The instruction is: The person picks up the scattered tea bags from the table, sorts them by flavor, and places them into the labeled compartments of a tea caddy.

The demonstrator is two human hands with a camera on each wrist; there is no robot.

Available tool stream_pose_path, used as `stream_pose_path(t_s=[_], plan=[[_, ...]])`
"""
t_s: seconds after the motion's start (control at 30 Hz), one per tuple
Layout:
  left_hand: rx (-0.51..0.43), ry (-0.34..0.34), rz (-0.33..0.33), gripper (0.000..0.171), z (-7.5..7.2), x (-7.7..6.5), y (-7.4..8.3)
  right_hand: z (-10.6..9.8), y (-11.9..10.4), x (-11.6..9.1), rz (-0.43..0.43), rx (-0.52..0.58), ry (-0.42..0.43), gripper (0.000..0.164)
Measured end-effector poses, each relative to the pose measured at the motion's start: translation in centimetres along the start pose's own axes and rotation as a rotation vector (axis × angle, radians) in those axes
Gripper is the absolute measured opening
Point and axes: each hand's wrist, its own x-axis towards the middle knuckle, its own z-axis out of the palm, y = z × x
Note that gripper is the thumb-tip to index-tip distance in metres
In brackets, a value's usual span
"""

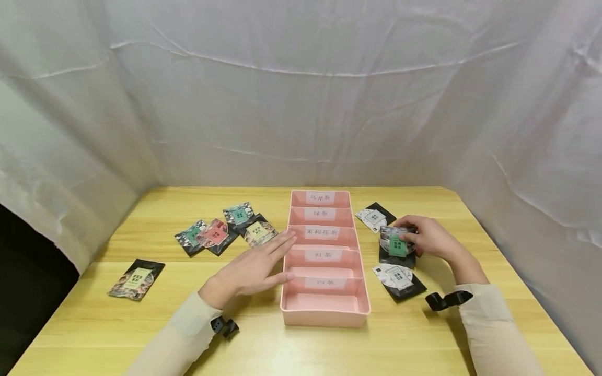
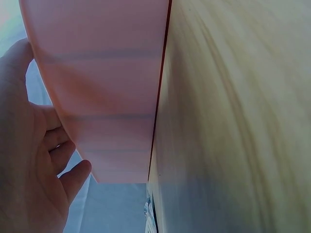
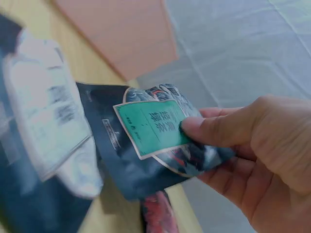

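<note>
A long pink box [image 1: 324, 319] with several labelled compartments stands mid-table. My left hand [image 1: 256, 266] touches its left rim, fingers extended; in the left wrist view the fingertips [image 2: 73, 177] lie along the box's upper edge. To the right of the box, my right hand [image 1: 435, 237] pinches a dark sachet with a green label [image 1: 397, 245], thumb on its front. The right wrist view shows this green-labelled sachet [image 3: 150, 128] tilted. Beside it lie two white-labelled sachets, one farther back [image 1: 375, 216] and one nearer [image 1: 398, 279].
Left of the box lies a loose group of sachets: green-labelled [image 1: 239, 214], red-labelled [image 1: 216, 235] and yellow-labelled [image 1: 260, 233]. Another yellow-labelled sachet [image 1: 137, 279] lies alone farther left. Part of a reddish sachet [image 3: 160, 213] shows below the held one. Pale curtains [image 1: 301, 115] surround the table.
</note>
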Motion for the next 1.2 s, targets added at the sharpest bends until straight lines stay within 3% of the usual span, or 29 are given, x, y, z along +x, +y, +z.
stream_pose_path(t_s=[0.2, 0.6, 0.83, 1.0, 1.2], plan=[[0.004, 0.016, -0.001, 0.080, -0.3, -0.1, -0.2, -0.8, -1.2, 0.3, 0.000, 0.044, 0.061, 0.024], [0.006, 0.012, -0.001, 0.080, -0.4, -0.2, -0.2, -0.9, -3.7, 0.3, -0.130, 0.031, 0.309, 0.022], [0.004, 0.009, -0.017, 0.080, -0.1, -0.2, -0.1, -0.4, -5.9, 0.0, -0.212, 0.103, 0.437, 0.022], [-0.011, 0.002, -0.025, 0.081, 0.0, -0.2, 0.0, 0.0, -7.2, 0.9, -0.215, 0.144, 0.453, 0.023], [-0.005, 0.011, -0.028, 0.080, 0.1, -0.1, 0.2, 0.4, -8.4, 3.1, -0.242, 0.197, 0.385, 0.023]])
